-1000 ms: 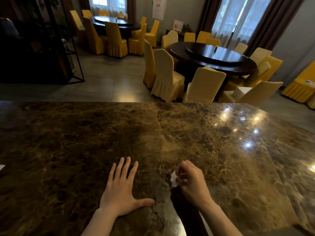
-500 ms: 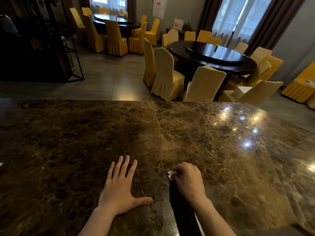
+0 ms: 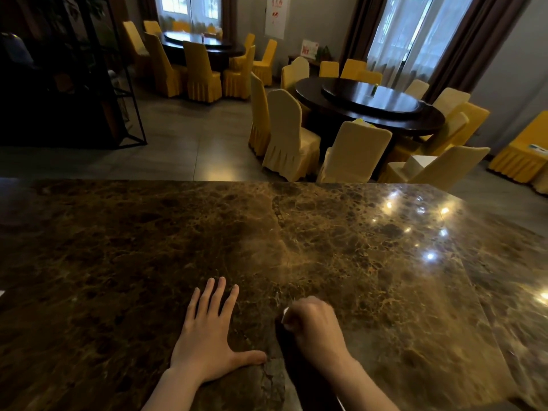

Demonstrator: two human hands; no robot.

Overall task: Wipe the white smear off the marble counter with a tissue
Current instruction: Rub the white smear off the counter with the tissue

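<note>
The right hand is curled into a fist, its grip closed on a crumpled white tissue; only a small corner shows at the fingers' left edge, too little to tell its long axis. The fist presses on the dark brown veined marble desk. The left hand lies flat just beside, fingers spread, pointing away.

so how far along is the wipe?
Tissue is already bunched in the right hand, pressed to the marble counter; left hand braces flat beside it. A faint pale haze further up the counter looks unwiped, so it looks mid-job.
</note>
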